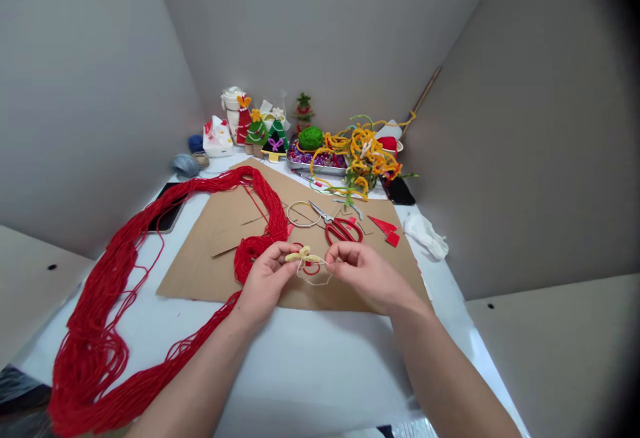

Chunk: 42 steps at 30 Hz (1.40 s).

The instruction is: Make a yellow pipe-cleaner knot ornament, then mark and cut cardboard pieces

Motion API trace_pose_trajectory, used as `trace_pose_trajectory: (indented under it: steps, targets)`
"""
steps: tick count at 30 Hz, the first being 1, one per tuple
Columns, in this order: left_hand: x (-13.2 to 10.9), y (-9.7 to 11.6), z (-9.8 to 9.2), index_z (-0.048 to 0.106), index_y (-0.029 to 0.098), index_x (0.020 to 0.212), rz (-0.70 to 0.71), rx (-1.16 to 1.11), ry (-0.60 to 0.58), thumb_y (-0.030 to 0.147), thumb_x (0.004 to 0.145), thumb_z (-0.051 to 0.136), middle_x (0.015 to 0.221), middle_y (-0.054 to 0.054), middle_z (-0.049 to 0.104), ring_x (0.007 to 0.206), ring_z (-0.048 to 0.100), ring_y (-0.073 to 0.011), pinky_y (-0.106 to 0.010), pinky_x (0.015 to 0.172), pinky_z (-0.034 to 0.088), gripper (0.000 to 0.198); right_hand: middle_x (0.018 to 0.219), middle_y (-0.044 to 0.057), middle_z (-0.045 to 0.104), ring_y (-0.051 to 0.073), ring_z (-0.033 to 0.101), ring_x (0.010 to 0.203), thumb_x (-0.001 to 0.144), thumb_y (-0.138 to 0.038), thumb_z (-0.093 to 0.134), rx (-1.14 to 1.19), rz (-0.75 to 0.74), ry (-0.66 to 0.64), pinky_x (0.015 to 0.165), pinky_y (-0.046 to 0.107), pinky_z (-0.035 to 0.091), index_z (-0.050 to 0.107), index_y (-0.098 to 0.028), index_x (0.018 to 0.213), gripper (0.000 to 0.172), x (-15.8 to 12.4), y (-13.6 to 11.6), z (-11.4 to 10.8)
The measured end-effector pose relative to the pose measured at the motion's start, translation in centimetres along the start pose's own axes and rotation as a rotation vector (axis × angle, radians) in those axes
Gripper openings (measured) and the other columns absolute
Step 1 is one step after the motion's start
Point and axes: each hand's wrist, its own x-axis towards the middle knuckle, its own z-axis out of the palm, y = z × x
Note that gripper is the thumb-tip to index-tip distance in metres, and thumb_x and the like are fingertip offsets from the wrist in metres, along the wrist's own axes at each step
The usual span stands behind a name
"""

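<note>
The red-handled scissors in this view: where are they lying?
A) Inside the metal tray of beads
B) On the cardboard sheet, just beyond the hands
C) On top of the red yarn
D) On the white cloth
B. The red-handled scissors lie on the cardboard sheet, just beyond the left hand and right hand, which pinch a pale yellow twisted piece.

L hand, R hand pinching yellow pipe cleaner, red scissors on cardboard, red yarn alongside

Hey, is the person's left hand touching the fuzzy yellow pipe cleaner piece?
Touching: the head view shows the left hand pinching the fuzzy yellow pipe cleaner piece between its thumb and fingertips.
</note>
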Motion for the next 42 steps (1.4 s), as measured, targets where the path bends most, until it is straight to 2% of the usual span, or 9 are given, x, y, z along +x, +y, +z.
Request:
trace_pose_trajectory:
  steps: [5, 13, 18, 21, 24, 26, 31, 36, 42]
  targets:
    - [0.1, -0.3, 0.1, 0.061, 0.019, 0.089, 0.149, 0.061, 0.12, 0.023, 0.076, 0.068, 0.094, -0.003, 0.069, 0.088, 0.064, -0.0153, -0.026, 0.082, 0.044, 0.016, 0.057, -0.007, 0.034, 0.008, 0.027, 0.051, 0.081, -0.036, 0.058, 0.05, 0.026, -0.205, 0.048, 0.022, 0.022, 0.055, -0.019, 0.074, 0.019, -1.7, -0.7, 1.0]
    - [-0.2, 0.0, 0.5, 0.059, 0.02, 0.091, 0.063, -0.174, 0.112, 0.022, 0.076, 0.069, 0.088, -0.001, 0.069, 0.083, 0.066, -0.0137, -0.027, 0.081, 0.047, 0.018, 0.058, -0.003, 0.044, 0.01, 0.036, 0.052, 0.085, -0.038, 0.056, -0.277, -0.155, -0.156, 0.05, 0.024, 0.028, 0.069, -0.02, 0.086, 0.022, -3.8, -1.0, 0.4]
    - [-0.6, 0.4, 0.9, 0.06, 0.019, 0.09, -0.059, -0.321, 0.035, 0.022, 0.073, 0.072, 0.088, -0.002, 0.069, 0.081, 0.066, -0.0143, -0.032, 0.085, 0.049, 0.021, 0.057, -0.006, 0.032, 0.011, 0.031, 0.052, 0.081, -0.039, 0.061, -0.271, -0.176, 0.267, 0.05, 0.024, 0.026, 0.065, -0.02, 0.105, 0.031, -1.4, 0.0, -0.4]
    - [-1.0, 0.7, 1.2, 0.06, 0.017, 0.089, -0.13, -0.329, -0.011, 0.022, 0.072, 0.073, 0.087, -0.002, 0.069, 0.077, 0.066, -0.0133, -0.031, 0.083, 0.051, 0.022, 0.063, -0.005, 0.041, 0.011, 0.038, 0.057, 0.083, -0.038, 0.057, -0.187, -0.144, 0.057, 0.054, 0.024, 0.031, 0.06, -0.02, 0.114, 0.036, 0.4, 0.7, -0.1]
    - [-1.2, 0.8, 1.4, 0.061, 0.017, 0.093, -0.165, -0.336, -0.028, 0.021, 0.072, 0.073, 0.084, -0.002, 0.069, 0.074, 0.066, -0.0123, -0.028, 0.078, 0.052, 0.025, 0.069, -0.002, 0.052, 0.012, 0.045, 0.063, 0.083, -0.039, 0.058, -0.105, -0.128, -0.169, 0.061, 0.025, 0.035, 0.066, -0.018, 0.093, 0.026, 1.3, 1.3, -0.2]
    - [-1.3, 0.8, 1.3, 0.061, 0.017, 0.094, -0.165, -0.336, -0.041, 0.02, 0.073, 0.072, 0.083, -0.002, 0.069, 0.075, 0.066, -0.013, -0.027, 0.077, 0.052, 0.025, 0.069, -0.001, 0.054, 0.012, 0.046, 0.065, 0.082, -0.04, 0.058, -0.087, -0.118, -0.169, 0.062, 0.025, 0.036, 0.063, -0.016, 0.078, 0.025, 1.5, 1.6, -0.6]
    - [-1.3, 0.6, 1.0, 0.061, 0.017, 0.093, -0.151, -0.362, -0.073, 0.019, 0.073, 0.072, 0.083, -0.002, 0.069, 0.077, 0.067, -0.0141, -0.029, 0.079, 0.052, 0.023, 0.068, -0.002, 0.053, 0.012, 0.046, 0.062, 0.085, -0.039, 0.053, -0.183, -0.128, 0.191, 0.058, 0.024, 0.033, 0.054, -0.018, 0.072, 0.025, 1.6, 2.3, -1.9]
    - [-1.7, 0.7, 0.8, 0.062, 0.018, 0.093, -0.144, -0.402, -0.105, 0.018, 0.074, 0.071, 0.084, -0.003, 0.068, 0.079, 0.065, -0.0124, -0.028, 0.08, 0.052, 0.021, 0.075, 0.003, 0.059, 0.017, 0.05, 0.067, 0.092, -0.035, 0.041, -0.74, -0.118, 0.604, 0.061, 0.027, 0.033, 0.053, -0.019, 0.078, 0.024, 2.2, 3.4, -3.3]
    - [-2.0, 1.1, 0.7, 0.063, 0.019, 0.089, -0.112, -0.443, -0.106, 0.016, 0.073, 0.072, 0.082, -0.001, 0.068, 0.079, 0.064, -0.0122, -0.027, 0.076, 0.052, 0.018, 0.085, 0.014, 0.063, 0.024, 0.058, 0.073, 0.092, -0.027, 0.037, -1.244, 0.224, 0.807, 0.06, 0.031, 0.032, 0.057, -0.015, 0.085, 0.025, 1.6, 4.8, -7.3]
